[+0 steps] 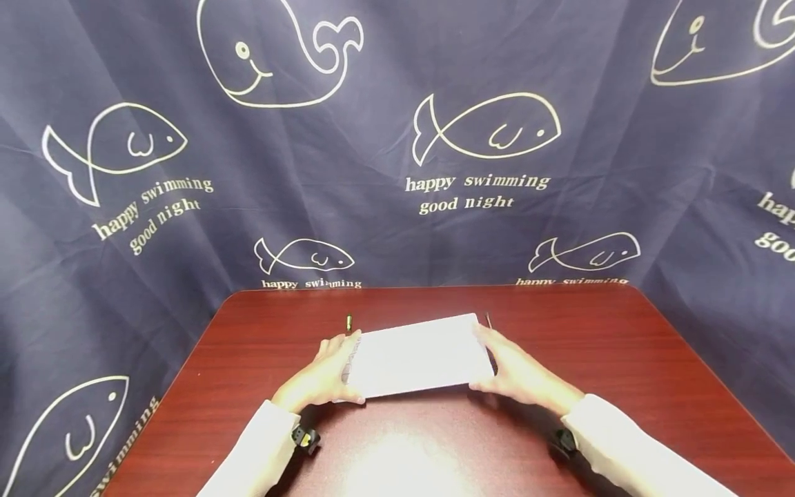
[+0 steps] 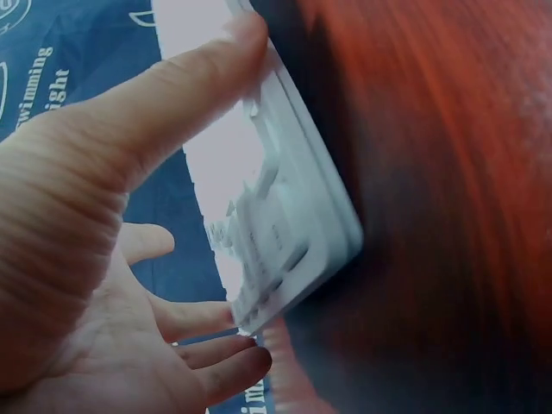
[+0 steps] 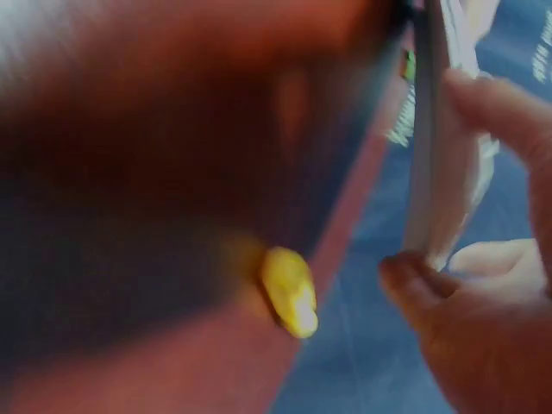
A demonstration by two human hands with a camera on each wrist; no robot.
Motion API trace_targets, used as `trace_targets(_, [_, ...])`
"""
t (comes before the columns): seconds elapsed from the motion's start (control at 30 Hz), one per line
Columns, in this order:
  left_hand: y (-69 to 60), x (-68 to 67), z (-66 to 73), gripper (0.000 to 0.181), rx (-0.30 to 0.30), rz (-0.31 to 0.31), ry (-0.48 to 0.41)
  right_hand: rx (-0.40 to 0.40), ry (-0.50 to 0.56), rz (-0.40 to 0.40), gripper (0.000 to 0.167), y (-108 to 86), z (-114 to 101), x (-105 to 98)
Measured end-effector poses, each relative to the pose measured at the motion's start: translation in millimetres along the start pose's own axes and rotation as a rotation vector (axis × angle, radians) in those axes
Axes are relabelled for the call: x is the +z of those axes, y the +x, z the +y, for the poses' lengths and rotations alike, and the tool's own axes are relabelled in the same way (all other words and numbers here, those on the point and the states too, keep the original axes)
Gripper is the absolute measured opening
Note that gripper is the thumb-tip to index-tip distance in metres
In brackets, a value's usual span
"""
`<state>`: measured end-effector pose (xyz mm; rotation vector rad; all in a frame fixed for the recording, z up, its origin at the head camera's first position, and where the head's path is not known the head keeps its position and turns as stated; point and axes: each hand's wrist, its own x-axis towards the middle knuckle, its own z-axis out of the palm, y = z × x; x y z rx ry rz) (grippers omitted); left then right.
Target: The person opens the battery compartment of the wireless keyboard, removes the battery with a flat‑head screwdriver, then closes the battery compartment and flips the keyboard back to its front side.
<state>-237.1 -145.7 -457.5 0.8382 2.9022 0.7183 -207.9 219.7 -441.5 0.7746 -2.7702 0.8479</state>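
Note:
Between both hands a white, flat, rectangular object is held above the table, tilted slightly up toward its right end. My left hand grips the left end, with the thumb on the near edge and the other fingers spread behind. Slots and raised shapes show on that end in the left wrist view; its exact kind cannot be told. At the other end my right hand pinches the object between thumb and fingers. The side facing the head camera is washed out by glare.
A small green cylinder stands or lies beyond the left hand. Past the right hand is a thin object, mostly hidden. The right wrist view shows a blurred yellow thing on the red-brown table. A dark blue curtain hangs behind.

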Motion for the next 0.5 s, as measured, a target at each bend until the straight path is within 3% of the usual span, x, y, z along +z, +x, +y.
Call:
trace_targets(0.2, [0.3, 3.4, 2.5, 0.117, -0.010, 0.024, 0.071, 0.082, -0.049, -0.063, 0.089, -7.8, -4.4, 22.0])
trace_targets(0.33, [1.1, 6.7, 3.3, 0.116, -0.025, 0.018, 0.075, 0.171, -0.100, -0.102, 0.086, -9.0, -12.8, 24.6])
trace_targets(0.5, [1.9, 9.0, 1.7, 0.116, -0.029, 0.009, 0.084, 0.220, -0.139, -0.142, 0.082, -9.5, -22.2, 23.3])
